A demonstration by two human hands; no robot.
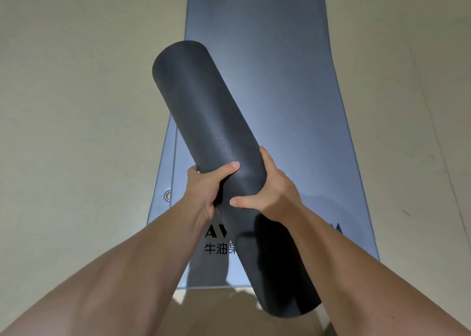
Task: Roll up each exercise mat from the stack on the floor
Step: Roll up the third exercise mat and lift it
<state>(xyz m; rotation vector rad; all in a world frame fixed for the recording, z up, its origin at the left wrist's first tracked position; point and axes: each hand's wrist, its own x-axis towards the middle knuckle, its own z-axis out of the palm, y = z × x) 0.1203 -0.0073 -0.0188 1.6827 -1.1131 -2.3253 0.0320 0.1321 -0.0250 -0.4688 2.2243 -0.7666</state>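
The floor (63, 106) is pale. The left hand (204, 190) grips the roll (211, 136) from the left, fingers wrapped around it. The dark roll slants in the air above the flat mats (280, 68), which lie stacked on the floor. The right hand (270, 190) clasps its right side, fingers closed on it.

Rolled mat (214, 142) blocks centre; bare floor (76, 93) open both sides.
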